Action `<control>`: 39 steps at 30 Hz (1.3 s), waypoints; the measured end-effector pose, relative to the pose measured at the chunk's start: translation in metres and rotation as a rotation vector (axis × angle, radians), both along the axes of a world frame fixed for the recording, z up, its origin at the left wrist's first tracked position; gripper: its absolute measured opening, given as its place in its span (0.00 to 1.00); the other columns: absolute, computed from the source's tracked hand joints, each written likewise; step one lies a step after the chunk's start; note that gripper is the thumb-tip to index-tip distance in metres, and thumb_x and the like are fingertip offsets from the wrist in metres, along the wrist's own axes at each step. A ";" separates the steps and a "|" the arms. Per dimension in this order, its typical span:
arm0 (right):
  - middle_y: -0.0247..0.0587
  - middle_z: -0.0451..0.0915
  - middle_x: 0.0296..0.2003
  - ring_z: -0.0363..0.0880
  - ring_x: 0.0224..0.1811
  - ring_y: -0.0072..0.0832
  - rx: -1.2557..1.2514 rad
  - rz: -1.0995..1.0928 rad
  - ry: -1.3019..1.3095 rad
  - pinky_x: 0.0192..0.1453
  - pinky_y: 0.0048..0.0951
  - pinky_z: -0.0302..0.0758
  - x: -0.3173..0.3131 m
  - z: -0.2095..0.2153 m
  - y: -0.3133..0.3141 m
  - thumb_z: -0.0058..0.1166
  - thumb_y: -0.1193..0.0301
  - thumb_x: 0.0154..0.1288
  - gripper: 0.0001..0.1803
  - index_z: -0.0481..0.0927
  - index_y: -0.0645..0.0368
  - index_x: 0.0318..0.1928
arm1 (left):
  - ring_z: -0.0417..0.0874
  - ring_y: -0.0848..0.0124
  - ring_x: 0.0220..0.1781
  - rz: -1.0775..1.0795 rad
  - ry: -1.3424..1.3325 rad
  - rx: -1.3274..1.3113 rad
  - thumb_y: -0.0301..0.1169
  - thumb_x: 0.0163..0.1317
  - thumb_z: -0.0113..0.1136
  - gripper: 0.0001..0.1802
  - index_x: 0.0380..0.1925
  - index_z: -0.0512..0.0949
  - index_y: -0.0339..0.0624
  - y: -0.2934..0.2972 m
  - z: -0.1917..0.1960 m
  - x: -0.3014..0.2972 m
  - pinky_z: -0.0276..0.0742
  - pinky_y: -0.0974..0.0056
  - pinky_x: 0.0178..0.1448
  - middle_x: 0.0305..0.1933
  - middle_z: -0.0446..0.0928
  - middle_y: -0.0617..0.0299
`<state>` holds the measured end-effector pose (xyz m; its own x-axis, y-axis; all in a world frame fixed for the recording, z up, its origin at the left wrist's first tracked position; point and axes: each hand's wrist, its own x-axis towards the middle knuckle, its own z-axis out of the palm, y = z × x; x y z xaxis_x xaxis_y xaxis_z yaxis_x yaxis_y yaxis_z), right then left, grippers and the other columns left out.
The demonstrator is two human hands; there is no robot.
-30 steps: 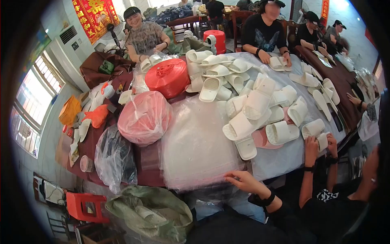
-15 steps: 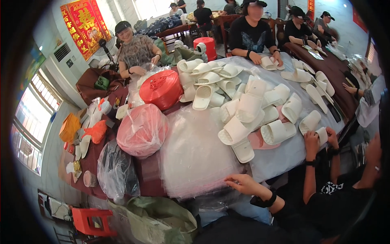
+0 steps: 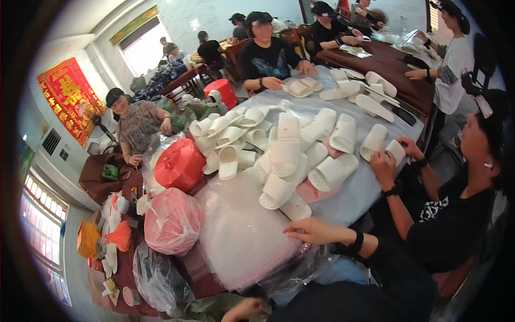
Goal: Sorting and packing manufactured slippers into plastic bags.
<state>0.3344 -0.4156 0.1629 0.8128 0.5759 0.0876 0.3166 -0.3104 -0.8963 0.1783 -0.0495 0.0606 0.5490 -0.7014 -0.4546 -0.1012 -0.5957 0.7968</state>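
Observation:
My right hand hovers by the right edge of a stack of clear plastic bags, fingers stretched loosely to the left and apart. It appears to hold nothing. At the lower edge my left hand is partly in view, blurred, near a green sack; its finger state is unclear. Beyond my right hand lies a heap of white slippers, with some pink slippers showing underneath.
Left of the bags stand a pink bundle in clear plastic, a red plastic roll and crumpled clear plastic. A co-worker at right handles a slipper pair. Another person touches slippers across the table.
The view has swung to the right and tilted, bringing the right-hand co-worker further in. My left hand has come into sight at the lower edge. My right hand stays by the bag stack.

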 end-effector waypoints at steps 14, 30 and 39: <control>0.47 0.80 0.40 0.80 0.42 0.36 0.055 -0.052 -0.007 0.47 0.32 0.74 -0.017 -0.015 0.002 0.53 0.63 0.64 0.22 0.71 0.60 0.55 | 0.78 0.72 0.38 0.824 -0.534 -0.451 0.26 0.66 0.49 0.07 0.40 0.75 0.34 -0.140 0.057 0.101 0.73 0.69 0.44 0.36 0.78 0.56; 0.47 0.74 0.52 0.70 0.54 0.27 0.233 0.731 0.710 0.56 0.28 0.68 -0.062 -0.053 0.097 0.52 0.55 0.65 0.32 0.66 0.68 0.58 | 0.70 0.65 0.34 0.955 0.749 -1.661 0.55 0.69 0.33 0.28 0.37 0.73 0.43 -0.155 0.118 0.120 0.65 0.61 0.40 0.32 0.73 0.58; 0.42 0.67 0.61 0.60 0.64 0.26 0.248 0.773 0.799 0.67 0.29 0.56 -0.069 -0.070 0.115 0.44 0.56 0.69 0.30 0.61 0.65 0.63 | 0.78 0.65 0.38 0.979 -0.535 -0.663 0.36 0.71 0.38 0.16 0.41 0.74 0.37 -0.138 0.071 0.120 0.71 0.66 0.47 0.35 0.78 0.54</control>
<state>0.2658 -0.3002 0.0929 0.1220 0.9860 -0.1139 -0.3428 -0.0659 -0.9371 0.2979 -0.1880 0.1321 0.9626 0.0866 0.2566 -0.2465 -0.1123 0.9626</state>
